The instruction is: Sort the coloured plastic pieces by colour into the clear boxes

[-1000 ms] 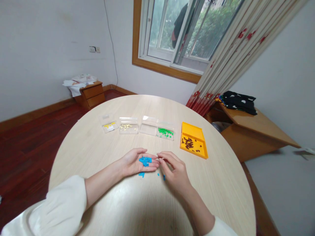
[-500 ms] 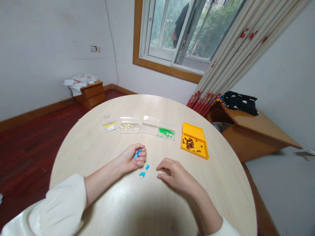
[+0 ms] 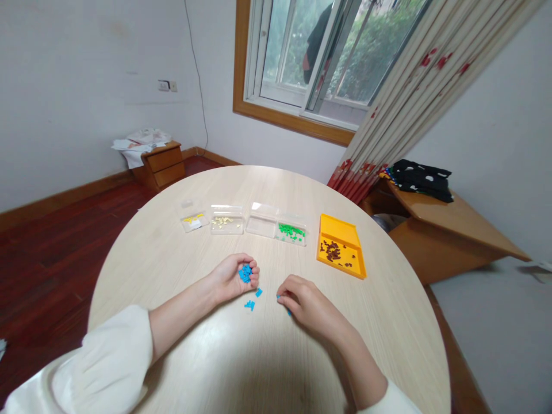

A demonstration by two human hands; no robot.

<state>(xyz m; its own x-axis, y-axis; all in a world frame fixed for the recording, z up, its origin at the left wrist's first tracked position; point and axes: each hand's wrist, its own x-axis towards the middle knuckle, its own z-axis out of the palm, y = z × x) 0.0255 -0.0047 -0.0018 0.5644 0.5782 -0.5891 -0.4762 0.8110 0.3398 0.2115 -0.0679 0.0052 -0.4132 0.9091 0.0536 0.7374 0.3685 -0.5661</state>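
Observation:
My left hand (image 3: 235,276) is cupped palm up above the table, its fingers curled round a heap of small blue plastic pieces (image 3: 245,273). Thumb and fingers of my right hand (image 3: 297,299) are pinched together just to the right, with a bit of a blue piece (image 3: 278,297) showing at the tips. Part of another blue piece peeks out below that hand; the rest is hidden. Between the hands, loose blue pieces (image 3: 249,305) lie on the round table (image 3: 207,356), one of them close under my left fingers.
Along the table's far side stand clear boxes with yellow pieces (image 3: 193,218), cream pieces (image 3: 222,222) and green pieces (image 3: 291,232). Farther right, an open orange box (image 3: 340,227) holds brown pieces (image 3: 332,251). A person (image 3: 317,46) shows beyond the window.
My left hand has opened a little and turned up, showing more of the blue pieces. The right thumb and fingers have closed into a pinch on a blue piece.

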